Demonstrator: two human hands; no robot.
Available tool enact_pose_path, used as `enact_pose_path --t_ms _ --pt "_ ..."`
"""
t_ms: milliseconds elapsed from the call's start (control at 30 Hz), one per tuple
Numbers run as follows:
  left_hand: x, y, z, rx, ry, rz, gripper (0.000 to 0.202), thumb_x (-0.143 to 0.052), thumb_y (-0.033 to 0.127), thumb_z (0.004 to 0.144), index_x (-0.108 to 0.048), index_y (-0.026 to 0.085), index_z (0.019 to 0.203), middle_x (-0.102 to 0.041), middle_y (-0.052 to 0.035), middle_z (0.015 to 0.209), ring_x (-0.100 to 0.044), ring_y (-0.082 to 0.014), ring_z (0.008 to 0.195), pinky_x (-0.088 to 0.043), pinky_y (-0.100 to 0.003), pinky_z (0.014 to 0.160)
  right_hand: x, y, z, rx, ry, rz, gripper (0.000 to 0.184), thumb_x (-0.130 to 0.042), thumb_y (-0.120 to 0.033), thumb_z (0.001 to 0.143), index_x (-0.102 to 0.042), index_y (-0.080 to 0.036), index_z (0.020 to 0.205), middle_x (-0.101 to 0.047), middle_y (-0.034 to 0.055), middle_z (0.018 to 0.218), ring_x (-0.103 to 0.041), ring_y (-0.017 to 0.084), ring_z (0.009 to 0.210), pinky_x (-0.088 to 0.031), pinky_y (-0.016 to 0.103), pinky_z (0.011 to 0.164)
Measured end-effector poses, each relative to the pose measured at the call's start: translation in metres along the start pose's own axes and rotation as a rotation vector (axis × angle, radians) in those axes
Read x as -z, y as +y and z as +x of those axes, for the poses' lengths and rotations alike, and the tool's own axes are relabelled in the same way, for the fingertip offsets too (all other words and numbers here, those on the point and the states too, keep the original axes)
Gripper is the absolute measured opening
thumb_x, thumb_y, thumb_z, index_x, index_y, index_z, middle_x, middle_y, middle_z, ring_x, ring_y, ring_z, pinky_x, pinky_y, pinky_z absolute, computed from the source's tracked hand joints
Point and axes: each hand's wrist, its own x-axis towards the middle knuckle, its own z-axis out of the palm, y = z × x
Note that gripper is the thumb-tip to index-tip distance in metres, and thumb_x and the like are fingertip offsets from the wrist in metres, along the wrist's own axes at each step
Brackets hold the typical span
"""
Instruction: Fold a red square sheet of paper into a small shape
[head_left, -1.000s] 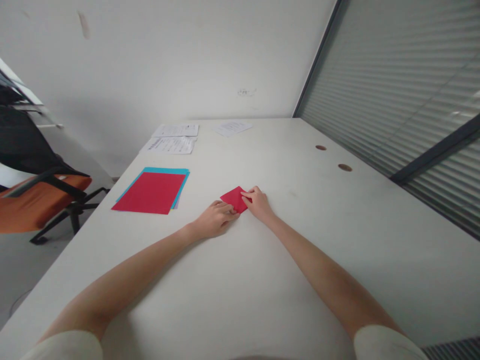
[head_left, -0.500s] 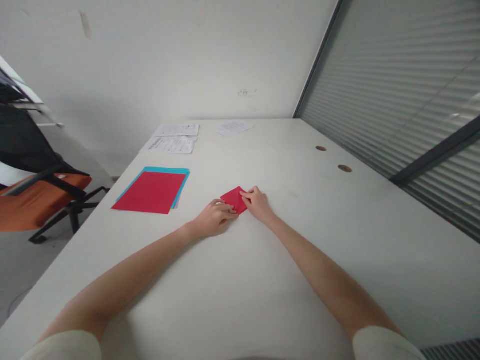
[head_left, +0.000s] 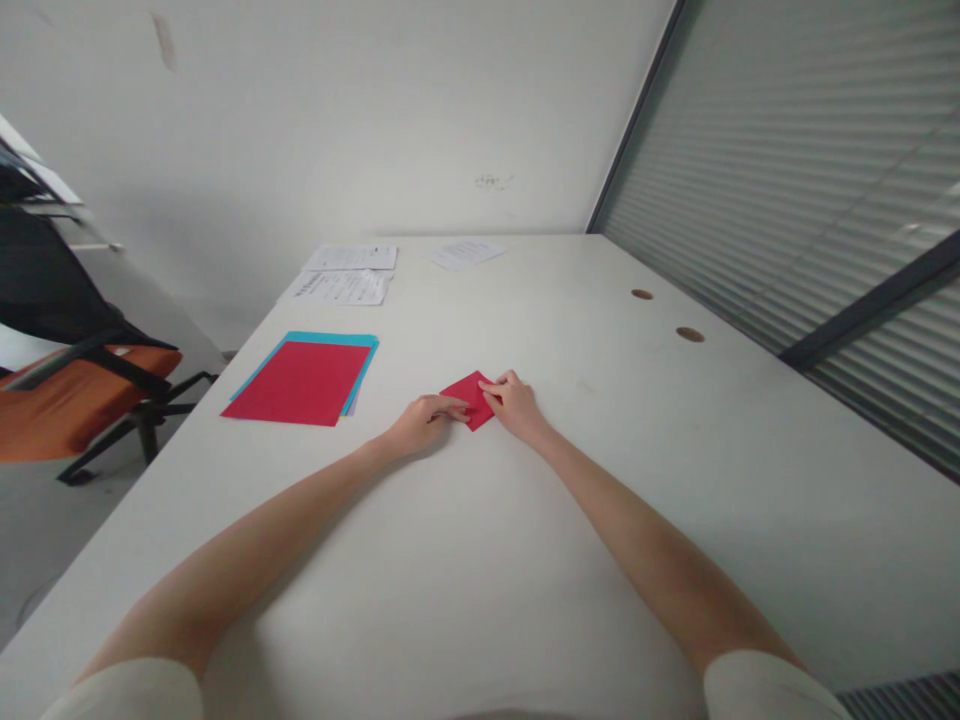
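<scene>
A small folded piece of red paper (head_left: 475, 392) lies on the white desk with one corner pointing away from me. My left hand (head_left: 429, 420) grips it from the left, fingers together and their tips on the lower left part of the paper. At the right corner, my right hand (head_left: 514, 404) is closed, thumb and fingertips pinching the paper there. Fingers hide the left and right corners; the far and near corners show.
Left of my hands lies a stack of coloured sheets (head_left: 300, 382), red on top with blue beneath. Printed papers (head_left: 349, 287) and another sheet (head_left: 466, 254) lie near the wall. Two round holes pierce the desk (head_left: 480, 580) at right. An orange-seated chair (head_left: 90, 400) stands at left.
My left hand has shifted slightly up and left along the paper, uncovering its near corner, and its fingers are straighter. My right hand stays at the right corner.
</scene>
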Motion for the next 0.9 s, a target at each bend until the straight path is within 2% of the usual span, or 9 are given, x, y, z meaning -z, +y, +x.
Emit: enact_pose_path --t_ms 167,333,433,533,733,900 --pt "0.001 0.003 0.000 -0.046 -0.020 0.058 0.061 -0.038 0.001 0.066 -0.068 0.019 0.117 -0.077 -0.0041 0.096 -0.071 -0.0164 0.091 -0.050 -0.035 0.093 0.002 -0.001 0.000 -0.010 -0.010 -0.003 0.029 -0.052 -0.024 0.094 -0.073 -0.027 0.115 -0.060 0.0083 0.101 -0.059 0.019 0.093 -0.043 0.034 0.086" --pt "0.000 0.019 -0.004 -0.139 -0.166 0.423 0.052 -0.046 0.008 0.077 -0.067 0.024 0.123 -0.070 -0.0079 0.108 -0.062 -0.0228 0.106 -0.039 -0.046 0.104 0.003 -0.002 0.000 -0.019 -0.016 -0.003 0.029 -0.053 -0.024 0.094 -0.073 -0.027 0.115 -0.060 0.0088 0.103 -0.061 0.019 0.092 -0.044 0.034 0.087" --pt "0.000 0.027 -0.006 -0.180 -0.227 0.533 0.051 -0.049 0.010 0.079 -0.066 0.025 0.124 -0.066 -0.0084 0.109 -0.058 -0.0245 0.109 -0.033 -0.049 0.108 0.004 -0.002 0.000 -0.025 -0.015 -0.007 0.029 -0.053 -0.025 0.094 -0.073 -0.027 0.115 -0.060 0.0083 0.103 -0.061 0.018 0.091 -0.044 0.033 0.087" --pt "0.001 0.028 -0.007 -0.195 -0.247 0.523 0.049 -0.050 0.011 0.080 -0.065 0.025 0.125 -0.063 -0.0084 0.110 -0.056 -0.0237 0.112 -0.031 -0.048 0.111 0.004 -0.003 -0.001 -0.027 -0.011 -0.010 0.029 -0.053 -0.025 0.094 -0.073 -0.027 0.115 -0.060 0.0084 0.103 -0.061 0.019 0.092 -0.044 0.034 0.087" --pt "0.001 0.027 -0.006 -0.224 -0.243 0.451 0.048 -0.050 0.009 0.079 -0.065 0.019 0.124 -0.058 -0.0138 0.129 -0.052 -0.0259 0.124 -0.037 -0.044 0.110 0.002 -0.002 -0.001 -0.026 -0.013 -0.011 0.030 -0.052 -0.026 0.095 -0.072 -0.027 0.116 -0.060 0.0093 0.105 -0.062 0.019 0.094 -0.044 0.035 0.088" --pt "0.001 0.028 -0.005 -0.236 -0.250 0.474 0.047 -0.051 0.010 0.080 -0.064 0.018 0.124 -0.059 -0.0139 0.126 -0.056 -0.0270 0.119 -0.040 -0.046 0.108 0.001 -0.001 0.000 -0.034 -0.008 -0.015 0.030 -0.052 -0.026 0.095 -0.072 -0.026 0.117 -0.059 0.0091 0.104 -0.061 0.019 0.092 -0.044 0.034 0.088"
